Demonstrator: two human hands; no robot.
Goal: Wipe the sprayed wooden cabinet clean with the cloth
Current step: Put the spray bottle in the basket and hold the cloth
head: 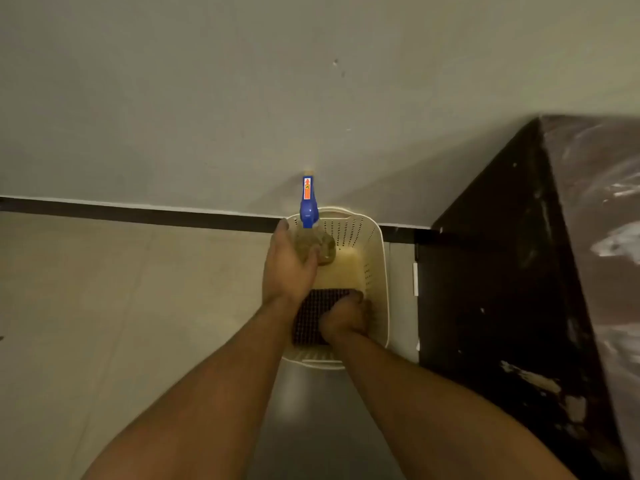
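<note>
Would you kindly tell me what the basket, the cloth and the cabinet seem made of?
The basket looks like matt cream moulded plastic, with rows of holes. The cloth seems a dark ribbed textile, perhaps microfibre. The cabinet looks like dark-stained wood or veneer: pale chips on its side, wet streaks on top.

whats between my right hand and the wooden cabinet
In the head view, just the cream basket's right wall and a narrow strip of bare floor lie between the right hand and the wooden cabinet.
</note>
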